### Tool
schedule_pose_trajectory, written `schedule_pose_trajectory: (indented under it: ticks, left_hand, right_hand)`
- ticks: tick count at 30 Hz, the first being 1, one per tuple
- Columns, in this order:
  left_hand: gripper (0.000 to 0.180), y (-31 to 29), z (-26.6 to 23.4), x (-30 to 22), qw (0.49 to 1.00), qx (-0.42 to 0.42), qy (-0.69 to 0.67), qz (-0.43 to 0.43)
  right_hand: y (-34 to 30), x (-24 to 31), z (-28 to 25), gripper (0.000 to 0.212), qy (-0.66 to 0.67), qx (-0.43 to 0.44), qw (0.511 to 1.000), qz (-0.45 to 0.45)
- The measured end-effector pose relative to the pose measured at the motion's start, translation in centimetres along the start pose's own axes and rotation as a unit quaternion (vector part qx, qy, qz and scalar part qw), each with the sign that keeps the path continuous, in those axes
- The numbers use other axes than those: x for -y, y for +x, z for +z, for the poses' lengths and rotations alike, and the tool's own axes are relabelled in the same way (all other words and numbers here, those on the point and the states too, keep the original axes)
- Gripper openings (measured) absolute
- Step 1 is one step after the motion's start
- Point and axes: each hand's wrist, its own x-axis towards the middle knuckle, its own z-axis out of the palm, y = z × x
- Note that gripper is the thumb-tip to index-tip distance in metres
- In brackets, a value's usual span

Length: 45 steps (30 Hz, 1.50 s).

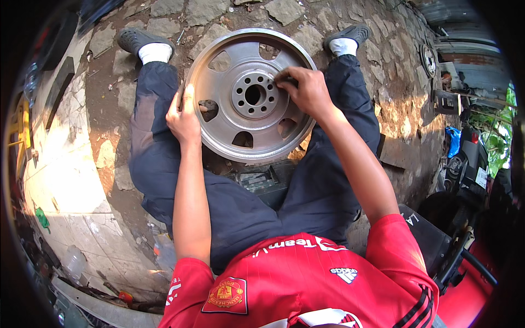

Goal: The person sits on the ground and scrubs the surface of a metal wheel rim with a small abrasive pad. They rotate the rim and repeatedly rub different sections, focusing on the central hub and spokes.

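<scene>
A bare grey metal wheel rim (257, 121) stands between my legs, its face toward me. It has a round centre bore, a ring of bolt holes and several larger openings around its disc. My left hand (185, 117) grips the rim's left edge, fingers wrapped over the lip. At the upper right of the disc, my right hand (306, 90) is closed, its fingertips against the metal face. A small dark piece (289, 81) is pinched in those fingers; its kind is too hidden to tell.
A dark box-like thing (260, 180) lies under the rim, between my thighs. The ground is uneven stone paving (158, 27). Sunlit pale tiles (65, 164) lie on the left. On the right are a blue plastic bag (453, 141), a round metal part (429, 60) and a red vehicle (465, 295).
</scene>
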Motion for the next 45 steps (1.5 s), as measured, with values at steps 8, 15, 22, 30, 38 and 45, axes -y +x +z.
schedule_pose_trajectory:
  ticks: [8, 15, 22, 30, 38, 45]
  left_hand:
    - [0.045, 0.0, -0.2, -0.4, 1.000, 0.007, 0.010, -0.007]
    - [0.046, 0.2, 0.3, -0.4, 1.000, -0.007, 0.012, 0.000]
    - [0.045, 1.0, -0.3, 2.5, 0.999, -0.019, 0.034, 0.034]
    - [0.044, 0.3, 0.0, 0.8, 1.000, -0.009, 0.021, 0.013]
    - [0.044, -0.3, 0.3, 0.2, 1.000, -0.008, 0.006, -0.003]
    - [0.050, -0.2, -0.1, 0.3, 0.996, -0.022, 0.069, 0.043]
  right_hand:
    - [1.8, 0.2, -0.4, 0.019, 0.000, 0.001, 1.000, -0.028]
    - [-1.6, -0.2, -0.4, 0.020, -0.036, 0.000, 0.999, -0.031]
    - [0.1, 1.0, 0.4, 0.018, -0.019, -0.042, 0.999, -0.027]
    - [-0.6, -0.1, 0.7, 0.019, -0.028, -0.064, 0.997, -0.024]
    - [-4.5, 1.3, 1.3, 0.021, 0.024, -0.058, 0.995, 0.072]
    - [-1.7, 0.8, 1.5, 0.016, -0.006, -0.098, 0.995, 0.021]
